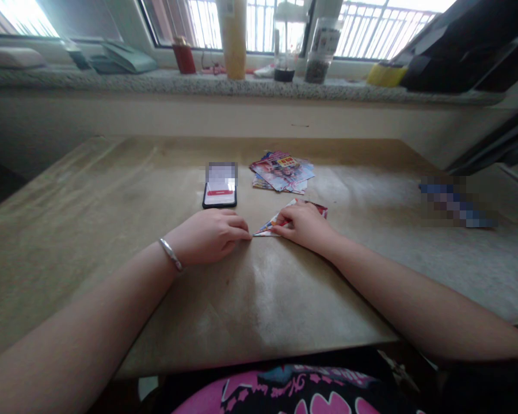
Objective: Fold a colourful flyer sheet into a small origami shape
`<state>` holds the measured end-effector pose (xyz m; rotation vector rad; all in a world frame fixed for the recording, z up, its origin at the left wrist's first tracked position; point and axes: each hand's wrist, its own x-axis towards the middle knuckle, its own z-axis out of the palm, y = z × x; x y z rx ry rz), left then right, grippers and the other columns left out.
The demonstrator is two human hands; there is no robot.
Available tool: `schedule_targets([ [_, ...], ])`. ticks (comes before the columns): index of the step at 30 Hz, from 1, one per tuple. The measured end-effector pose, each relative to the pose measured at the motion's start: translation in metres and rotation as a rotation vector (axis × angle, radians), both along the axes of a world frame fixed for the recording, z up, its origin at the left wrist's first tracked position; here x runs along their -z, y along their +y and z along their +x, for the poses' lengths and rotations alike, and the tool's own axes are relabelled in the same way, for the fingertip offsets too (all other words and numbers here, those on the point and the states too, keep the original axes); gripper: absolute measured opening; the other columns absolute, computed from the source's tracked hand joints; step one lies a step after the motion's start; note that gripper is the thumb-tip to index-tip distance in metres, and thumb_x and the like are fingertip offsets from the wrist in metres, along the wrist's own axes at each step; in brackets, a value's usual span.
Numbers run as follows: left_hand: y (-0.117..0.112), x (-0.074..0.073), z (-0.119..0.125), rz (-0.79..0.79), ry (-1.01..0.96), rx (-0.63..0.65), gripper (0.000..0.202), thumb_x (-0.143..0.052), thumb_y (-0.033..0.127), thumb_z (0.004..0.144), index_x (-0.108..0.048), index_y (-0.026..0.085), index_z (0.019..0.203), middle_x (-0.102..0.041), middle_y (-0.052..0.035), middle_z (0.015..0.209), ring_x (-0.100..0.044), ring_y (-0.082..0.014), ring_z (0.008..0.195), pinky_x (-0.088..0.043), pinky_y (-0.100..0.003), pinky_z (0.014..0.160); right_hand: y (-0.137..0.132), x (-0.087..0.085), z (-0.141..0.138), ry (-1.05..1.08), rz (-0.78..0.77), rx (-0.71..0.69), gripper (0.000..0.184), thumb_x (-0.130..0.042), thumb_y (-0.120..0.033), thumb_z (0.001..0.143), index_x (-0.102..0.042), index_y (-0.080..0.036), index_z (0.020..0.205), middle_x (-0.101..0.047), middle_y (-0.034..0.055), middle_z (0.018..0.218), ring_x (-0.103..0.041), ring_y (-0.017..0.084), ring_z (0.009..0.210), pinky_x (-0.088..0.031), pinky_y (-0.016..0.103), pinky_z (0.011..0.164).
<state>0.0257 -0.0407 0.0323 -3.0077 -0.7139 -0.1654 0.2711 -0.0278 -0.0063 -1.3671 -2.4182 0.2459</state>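
A small folded piece of colourful printed paper (267, 226) lies flat on the tan table (112, 230), shaped like a pointed triangle. My left hand (209, 236), fingers curled, pinches or presses the paper's left tip. My right hand (304, 225) lies over the paper's right part, fingers bent and pressing it down. A silver bangle (171, 255) sits on my left wrist.
A black phone (220, 187) with a lit screen lies just beyond my hands. A small stack of colourful printed sheets (282, 171) sits to its right. A blurred blue object (455, 202) lies far right. Bottles and jars (235, 40) stand on the window sill.
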Motion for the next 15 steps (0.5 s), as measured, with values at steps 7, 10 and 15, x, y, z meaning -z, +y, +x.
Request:
schedule_targets([
  [7, -0.006, 0.003, 0.002, -0.039, -0.119, -0.072, 0.03, -0.043, 0.014, 0.085, -0.069, 0.021, 0.099, -0.07, -0.002, 0.103, -0.065, -0.014, 0.083, -0.051, -0.025, 0.074, 0.002, 0.002, 0.001, -0.002, 0.014, -0.016, 0.021, -0.067, -0.039, 0.08, -0.067, -0.02, 0.072, -0.072, 0.0038, 0.08, -0.059, 0.019, 0.075, -0.036, 0.032, 0.074],
  [10, -0.009, 0.006, 0.01, 0.013, -0.133, -0.055, 0.034, -0.045, 0.017, 0.087, -0.064, 0.021, 0.114, -0.068, -0.0049, 0.113, -0.064, -0.0174, 0.093, -0.052, -0.029, 0.08, 0.003, 0.004, 0.001, 0.003, 0.023, -0.028, 0.022, -0.067, -0.04, 0.08, -0.066, -0.02, 0.072, -0.072, 0.0041, 0.08, -0.06, 0.019, 0.076, -0.036, 0.032, 0.076],
  [15, -0.007, 0.011, 0.016, 0.041, -0.097, -0.004, 0.031, -0.045, 0.017, 0.09, -0.065, 0.02, 0.113, -0.068, -0.0063, 0.11, -0.061, -0.0194, 0.097, -0.052, -0.032, 0.083, 0.0, 0.003, 0.003, 0.005, 0.053, -0.046, 0.019, -0.065, -0.039, 0.082, -0.065, -0.019, 0.08, -0.071, 0.0045, 0.083, -0.059, 0.02, 0.08, -0.037, 0.033, 0.079],
])
